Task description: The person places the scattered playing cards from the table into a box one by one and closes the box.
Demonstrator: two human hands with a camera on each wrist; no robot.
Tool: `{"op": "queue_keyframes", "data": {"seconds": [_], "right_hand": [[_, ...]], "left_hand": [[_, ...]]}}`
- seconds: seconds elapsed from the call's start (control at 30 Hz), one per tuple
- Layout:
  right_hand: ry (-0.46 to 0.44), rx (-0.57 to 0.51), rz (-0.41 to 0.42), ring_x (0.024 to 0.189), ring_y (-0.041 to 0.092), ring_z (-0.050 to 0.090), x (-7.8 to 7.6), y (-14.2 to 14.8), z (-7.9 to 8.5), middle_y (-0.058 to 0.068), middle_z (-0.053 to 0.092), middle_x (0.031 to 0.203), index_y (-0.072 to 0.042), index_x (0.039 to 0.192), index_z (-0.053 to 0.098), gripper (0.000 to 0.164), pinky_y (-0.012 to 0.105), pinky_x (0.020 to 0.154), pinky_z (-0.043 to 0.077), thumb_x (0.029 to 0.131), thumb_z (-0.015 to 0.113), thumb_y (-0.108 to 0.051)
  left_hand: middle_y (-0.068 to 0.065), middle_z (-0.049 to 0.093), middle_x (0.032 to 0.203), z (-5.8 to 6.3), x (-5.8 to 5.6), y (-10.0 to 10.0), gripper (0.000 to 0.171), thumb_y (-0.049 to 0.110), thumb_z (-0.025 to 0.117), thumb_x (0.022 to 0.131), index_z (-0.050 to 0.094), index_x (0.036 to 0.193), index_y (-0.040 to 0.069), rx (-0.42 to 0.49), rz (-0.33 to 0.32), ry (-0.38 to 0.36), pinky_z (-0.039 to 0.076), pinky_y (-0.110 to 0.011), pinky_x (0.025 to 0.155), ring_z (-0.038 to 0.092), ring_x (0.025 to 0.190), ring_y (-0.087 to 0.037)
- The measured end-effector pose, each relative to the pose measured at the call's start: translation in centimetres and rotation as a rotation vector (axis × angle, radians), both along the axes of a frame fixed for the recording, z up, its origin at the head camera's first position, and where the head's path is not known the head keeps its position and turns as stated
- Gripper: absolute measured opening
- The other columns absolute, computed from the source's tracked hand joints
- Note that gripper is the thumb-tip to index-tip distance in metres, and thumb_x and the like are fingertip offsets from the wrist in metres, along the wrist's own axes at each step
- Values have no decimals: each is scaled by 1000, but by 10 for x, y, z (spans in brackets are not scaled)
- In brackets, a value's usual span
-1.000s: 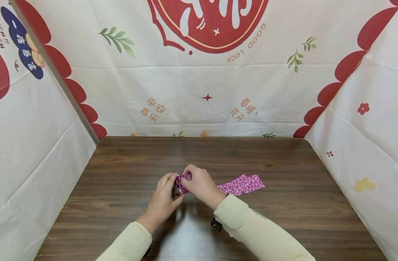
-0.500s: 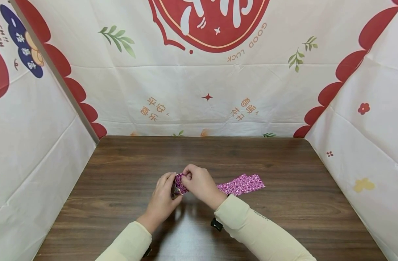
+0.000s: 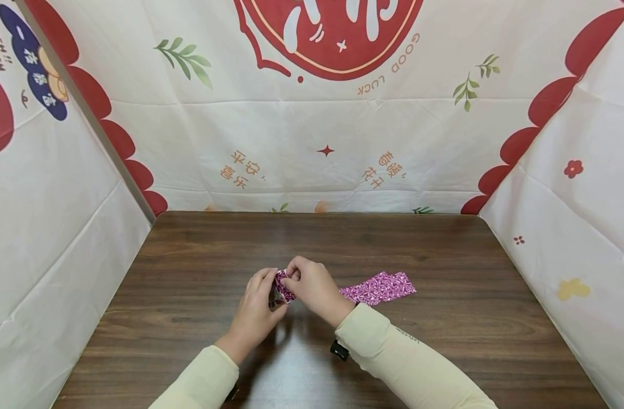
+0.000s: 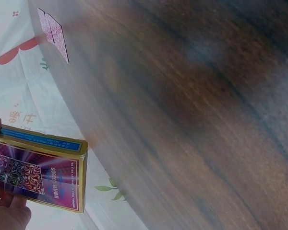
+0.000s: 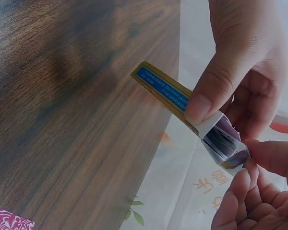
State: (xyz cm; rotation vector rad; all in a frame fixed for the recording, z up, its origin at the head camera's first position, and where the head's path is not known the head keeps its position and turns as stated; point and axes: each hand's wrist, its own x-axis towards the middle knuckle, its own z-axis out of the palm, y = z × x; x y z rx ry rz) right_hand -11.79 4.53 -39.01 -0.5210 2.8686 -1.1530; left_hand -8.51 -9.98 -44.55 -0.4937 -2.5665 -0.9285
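My left hand (image 3: 256,309) grips a playing card box (image 4: 43,175) above the table, thumb on one narrow side and fingers on the other. The box is purple with gold edges and a blue strip with print. At its end facing my right hand (image 3: 317,289), a flap (image 5: 225,146) stands out, and the right thumb and fingertips pinch its edge. In the head view a pink-purple patterned face shows between the two hands. Several playing cards (image 3: 381,288) with the same kind of pattern lie overlapping on the table, partly behind my right wrist.
The dark wooden table (image 3: 419,352) reaches back to a white printed cloth (image 3: 271,130), which also hangs on both sides. A black wrist strap (image 3: 339,351) sits below my right sleeve.
The hands keep their places around the box. The patterned end of the box shifts slightly beneath the right fingertips; the cards on the table stay put.
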Motion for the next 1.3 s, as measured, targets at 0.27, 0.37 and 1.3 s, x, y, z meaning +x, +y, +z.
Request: {"op": "queue_keyframes", "data": {"seconds": [0.27, 0.37, 1.3], "right_hand": [[-20, 1, -4, 50, 6, 45, -2, 0, -1, -3, 54, 63, -13, 77, 53, 15, 20, 45, 39, 79, 67, -18], [-17, 10, -8, 50, 5, 45, -2, 1, -2, -5, 53, 62, -15, 76, 52, 16, 19, 46, 39, 79, 67, -19], [76, -44, 37, 81, 7, 53, 2, 48, -26, -7, 55, 85, -13, 90, 60, 17, 24, 72, 47, 77, 70, -15]], "left_hand": [[-14, 45, 122, 1, -1, 1, 69, 10, 77, 65, 46, 126, -2, 4, 2, -10, 41, -40, 93, 43, 113, -27], [-14, 45, 122, 1, -1, 2, 69, 10, 77, 65, 46, 125, -2, 9, 1, -11, 41, -40, 93, 43, 113, -27], [-13, 46, 122, -4, 0, -4, 72, 13, 79, 63, 47, 125, 0, 20, 56, -55, 41, -44, 90, 43, 112, -29]]}}
